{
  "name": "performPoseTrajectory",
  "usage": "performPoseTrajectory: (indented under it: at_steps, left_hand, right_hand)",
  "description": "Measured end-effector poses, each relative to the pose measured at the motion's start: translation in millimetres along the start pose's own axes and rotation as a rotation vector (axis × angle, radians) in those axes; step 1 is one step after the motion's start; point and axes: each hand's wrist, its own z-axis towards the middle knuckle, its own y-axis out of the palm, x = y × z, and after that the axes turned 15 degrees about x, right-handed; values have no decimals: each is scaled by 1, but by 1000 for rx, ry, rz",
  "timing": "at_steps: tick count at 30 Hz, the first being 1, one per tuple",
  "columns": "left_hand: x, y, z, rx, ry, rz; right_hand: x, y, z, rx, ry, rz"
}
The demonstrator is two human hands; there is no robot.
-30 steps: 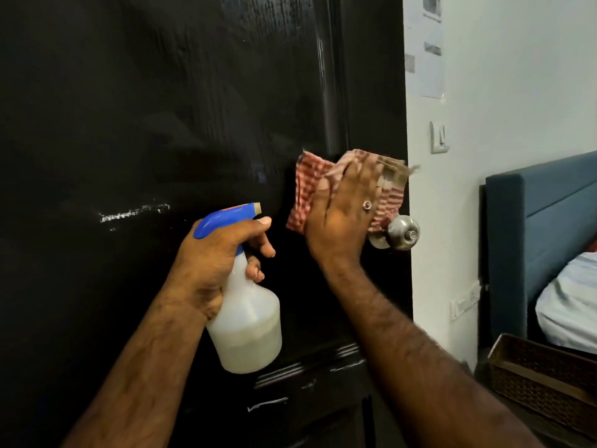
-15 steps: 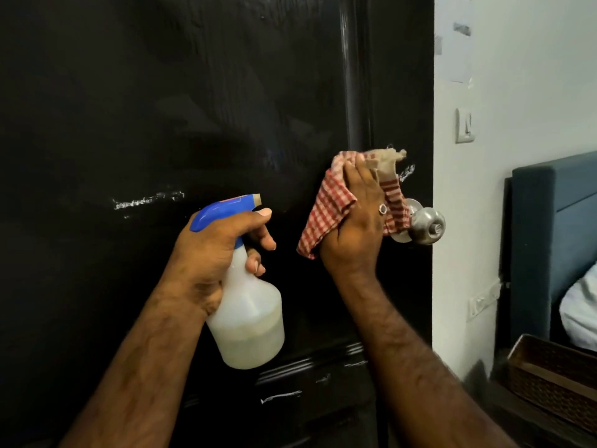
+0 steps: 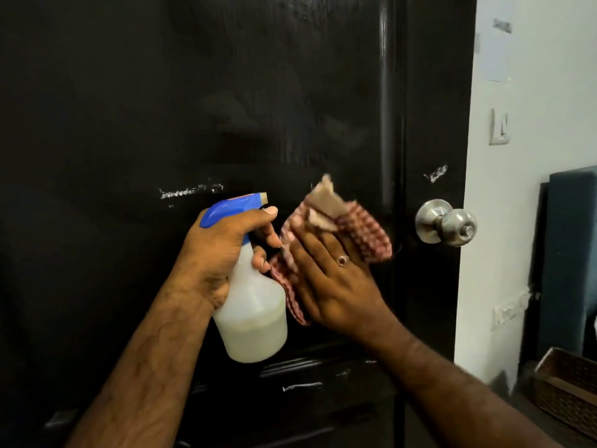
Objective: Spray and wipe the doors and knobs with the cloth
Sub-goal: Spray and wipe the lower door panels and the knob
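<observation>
- Glossy black panelled wooden door (image 3: pixel 161 124) across nearly the whole view, streaked with pale smears and a few white scuff marks; white wall (image 3: pixel 533 221) with a switch plate (image 3: pixel 499 127) to the right, a dark woven basket (image 3: pixel 568 386) low in the corner.
- Right hand (image 3: pixel 336 282) flat, fingers straight and together, pressing a red-and-white checked cloth (image 3: pixel 365 234) against the door face; cloth bunched, one brownish corner sticking up, a lower edge trailing below the palm.
- Left hand (image 3: pixel 223 253) wrapped round the neck of a translucent white plastic spray bottle with a blue trigger head (image 3: pixel 252 305), thumb over the top, fingers curled at the trigger; bottle upright, roughly a third full of cloudy liquid, nozzle toward the door.
- Round brushed-steel door knob (image 3: pixel 447 222) bare, near the door's right edge, to the right of the cloth and slightly above it, not touching; stem projecting straight out from the door.
- Right hand the nearer to the knob, the bottle hand farther left.
- Probably mid-wipe on the panel; reaching the knob would call for a short sideways sweep to the right.
</observation>
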Motion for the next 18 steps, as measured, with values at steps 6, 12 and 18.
performPoseTrajectory:
  at_steps: [6, 12, 18]
  left_hand:
    - [6, -4, -2, 26, 16, 40]
    - [8, -16, -8, 79, 33, 41]
    - [9, -46, -6, 131, -5, 93]
  right_hand:
    - [14, 14, 54, 142, 483, -184]
    - [7, 1, 20, 47, -166, 18]
    - [1, 27, 80, 134, 431, -163]
